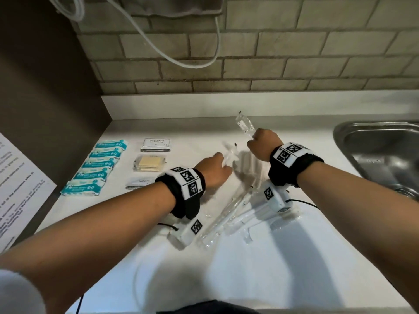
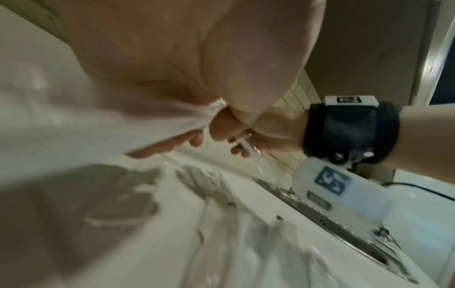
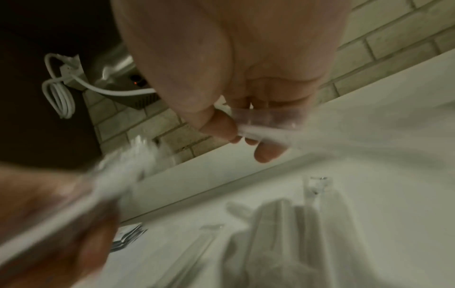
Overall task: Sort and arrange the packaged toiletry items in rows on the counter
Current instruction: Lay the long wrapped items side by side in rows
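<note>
My left hand grips one clear-wrapped toothbrush, blurred, just above the white counter. My right hand holds another clear-wrapped toothbrush that points up and away toward the wall. In the right wrist view its fingers curl round the clear wrapper. A loose pile of wrapped toothbrushes lies below both wrists. To the left, several teal wipe packs form a column. Beside them lie shampoo sachets, a yellow packet and toothpaste sachets.
A steel sink is set into the counter at the right. A printed sheet hangs on the dark panel at the left. A white cable loops down the brick wall behind.
</note>
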A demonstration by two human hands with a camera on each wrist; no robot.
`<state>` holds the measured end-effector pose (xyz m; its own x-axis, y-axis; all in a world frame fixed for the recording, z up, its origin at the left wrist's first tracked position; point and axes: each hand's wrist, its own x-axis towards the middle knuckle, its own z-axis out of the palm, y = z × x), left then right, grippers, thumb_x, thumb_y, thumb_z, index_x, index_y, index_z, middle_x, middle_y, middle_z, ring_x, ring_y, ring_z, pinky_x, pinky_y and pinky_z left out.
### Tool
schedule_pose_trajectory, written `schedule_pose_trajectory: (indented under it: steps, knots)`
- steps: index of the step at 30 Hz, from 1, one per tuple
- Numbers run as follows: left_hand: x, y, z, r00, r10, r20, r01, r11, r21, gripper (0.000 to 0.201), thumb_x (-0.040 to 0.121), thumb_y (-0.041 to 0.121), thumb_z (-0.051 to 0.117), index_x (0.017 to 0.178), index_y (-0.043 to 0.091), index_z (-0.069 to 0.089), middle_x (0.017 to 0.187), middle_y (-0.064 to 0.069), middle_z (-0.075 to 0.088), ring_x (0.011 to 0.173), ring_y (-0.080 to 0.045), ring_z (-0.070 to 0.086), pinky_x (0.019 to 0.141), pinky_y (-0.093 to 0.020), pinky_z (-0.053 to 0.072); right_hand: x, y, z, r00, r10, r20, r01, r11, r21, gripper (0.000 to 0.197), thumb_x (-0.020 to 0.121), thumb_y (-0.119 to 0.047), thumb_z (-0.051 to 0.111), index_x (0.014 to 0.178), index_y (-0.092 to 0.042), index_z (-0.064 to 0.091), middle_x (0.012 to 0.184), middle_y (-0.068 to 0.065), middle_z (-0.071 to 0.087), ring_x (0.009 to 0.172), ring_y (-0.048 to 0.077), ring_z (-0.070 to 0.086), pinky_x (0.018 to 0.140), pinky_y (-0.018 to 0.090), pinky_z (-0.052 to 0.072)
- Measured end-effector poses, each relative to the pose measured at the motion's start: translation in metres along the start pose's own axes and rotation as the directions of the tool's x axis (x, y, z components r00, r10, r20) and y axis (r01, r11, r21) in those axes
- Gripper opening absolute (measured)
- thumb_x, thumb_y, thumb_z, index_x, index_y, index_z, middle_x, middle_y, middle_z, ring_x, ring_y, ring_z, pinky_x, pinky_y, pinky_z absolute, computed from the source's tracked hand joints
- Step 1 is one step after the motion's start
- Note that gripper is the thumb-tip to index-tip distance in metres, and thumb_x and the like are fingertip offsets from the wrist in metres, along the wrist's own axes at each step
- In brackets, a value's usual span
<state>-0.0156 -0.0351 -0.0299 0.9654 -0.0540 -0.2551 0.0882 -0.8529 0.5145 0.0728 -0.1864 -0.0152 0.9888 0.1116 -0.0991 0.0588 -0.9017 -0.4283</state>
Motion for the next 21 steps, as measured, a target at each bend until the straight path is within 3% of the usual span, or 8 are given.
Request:
schedule_pose_trajectory:
  steps: [3, 6, 9, 12, 15, 17, 21]
  knots:
    - [-0.015, 0.007, 0.021, 0.981, 0.013, 0.193, -0.037, 0.992, 0.122, 0.044, 0.09, 0.047, 0.056, 0.116, 0.012, 0.046, 0.111, -0.007, 0.058, 0.091, -0.024, 0.054, 0.068, -0.031, 0.041, -0.006, 0.014, -0.015, 0.999, 0.003, -0.041, 0.001, 0.996, 0.093, 0.026, 0.09, -0.016, 0.046, 0.111, -0.001, 0.051, 0.096, 0.015, 0.055, 0.087, 0.033, 0.052, 0.07, 0.029, 0.035]
    - [-0.023, 0.012, 0.036, 0.976, -0.021, 0.219, -0.021, 0.981, 0.191, 0.046, 0.08, 0.049, 0.071, 0.104, 0.014, 0.052, 0.096, 0.0, 0.056, 0.087, -0.021, 0.055, 0.066, -0.028, 0.04, -0.015, 0.032, -0.026, 1.0, 0.011, -0.026, -0.008, 0.994, 0.112, 0.021, 0.091, -0.022, 0.05, 0.105, -0.007, 0.049, 0.094, 0.014, 0.054, 0.085, 0.031, 0.053, 0.067, 0.029, 0.034]
    - [-0.024, 0.016, 0.038, 0.977, -0.04, 0.208, -0.009, 0.974, 0.226, 0.032, 0.081, 0.038, 0.071, 0.094, 0.012, 0.058, 0.093, -0.005, 0.06, 0.083, -0.022, 0.057, 0.065, -0.027, 0.041, -0.026, 0.05, -0.029, 0.999, -0.007, 0.041, 0.007, 1.0, 0.02, 0.022, 0.091, -0.027, 0.056, 0.1, -0.008, 0.051, 0.094, 0.011, 0.054, 0.084, 0.028, 0.05, 0.065, 0.027, 0.035]
    - [-0.021, 0.026, 0.033, 0.992, 0.0, 0.128, -0.031, 0.97, 0.24, 0.03, 0.086, 0.033, 0.063, 0.102, 0.008, 0.062, 0.101, -0.008, 0.065, 0.091, -0.025, 0.061, 0.066, -0.028, 0.042, -0.033, 0.069, -0.023, 0.997, -0.001, 0.082, 0.004, 0.999, -0.033, 0.023, 0.093, -0.028, 0.054, 0.101, -0.007, 0.055, 0.096, 0.009, 0.053, 0.088, 0.026, 0.049, 0.071, 0.028, 0.035]
    - [-0.01, 0.045, 0.033, 0.994, 0.094, 0.058, -0.104, 0.973, 0.208, 0.034, 0.092, 0.04, 0.055, 0.105, 0.009, 0.056, 0.102, -0.009, 0.062, 0.089, -0.026, 0.058, 0.069, -0.029, 0.039, -0.035, 0.084, -0.02, 0.999, 0.02, 0.047, -0.02, 1.0, 0.009, 0.027, 0.093, -0.026, 0.051, 0.072, -0.01, 0.045, 0.075, 0.008, 0.052, 0.077, 0.028, 0.049, 0.055, 0.029, 0.031]
    - [-0.005, 0.062, 0.042, 0.989, 0.12, 0.08, -0.134, 0.972, 0.192, 0.039, 0.093, 0.043, 0.054, 0.114, 0.01, 0.051, 0.107, -0.008, 0.059, 0.088, -0.024, 0.053, 0.07, -0.03, 0.038, -0.038, 0.091, -0.023, 0.999, 0.037, 0.004, -0.037, 0.998, 0.059, 0.038, 0.092, -0.025, 0.051, 0.061, -0.013, 0.035, 0.06, 0.005, 0.043, 0.069, 0.028, 0.045, 0.05, 0.029, 0.025]
    - [-0.002, 0.08, 0.071, 0.973, 0.119, 0.199, -0.181, 0.926, 0.332, 0.052, 0.086, 0.042, 0.064, 0.122, 0.007, 0.049, 0.113, -0.009, 0.059, 0.099, -0.028, 0.059, 0.072, -0.03, 0.042, -0.041, 0.104, -0.037, 0.996, 0.083, -0.041, -0.079, 0.993, 0.092, 0.042, 0.091, -0.029, 0.054, 0.058, -0.018, 0.029, 0.058, 0.001, 0.038, 0.071, 0.028, 0.043, 0.048, 0.028, 0.022]
